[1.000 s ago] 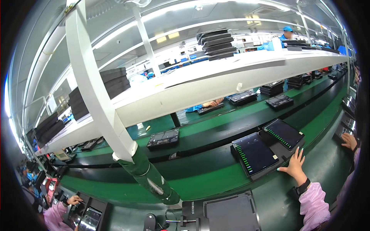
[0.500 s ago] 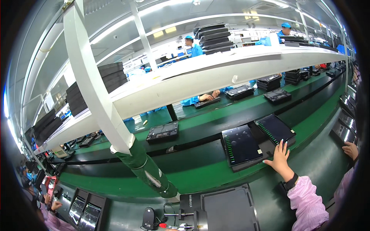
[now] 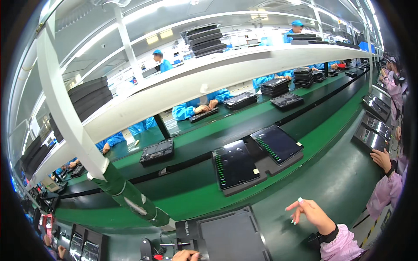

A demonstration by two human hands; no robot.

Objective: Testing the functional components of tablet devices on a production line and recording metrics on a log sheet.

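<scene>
Fingers of the right hand point(image 3: 314, 216) hang spread and empty over the counter point(image 3: 326, 178); the left hand point(image 3: 186, 255) sits by the black fixture point(image 3: 228, 232), its grip impossible to tell. Two tablet screens point(image 3: 235, 165) rest in a dark tray point(image 3: 272, 168) on the conveyor point(image 3: 188, 179); a careless knock could shift them and scratch glass.

A white shelf point(image 3: 183, 87) crossed the upper half of the frame.
At left, a white post point(image 3: 61, 91) ran down to a green wrapping point(image 3: 124, 190). A black stack point(image 3: 203, 41) stood on the shelf at upper centre. One worker point(image 3: 165, 65) in a blue cap point(image 3: 157, 51) showed left of it, another worker point(image 3: 288, 37) at upper right, and a blue sleeve point(image 3: 180, 112) below the shelf.
</scene>
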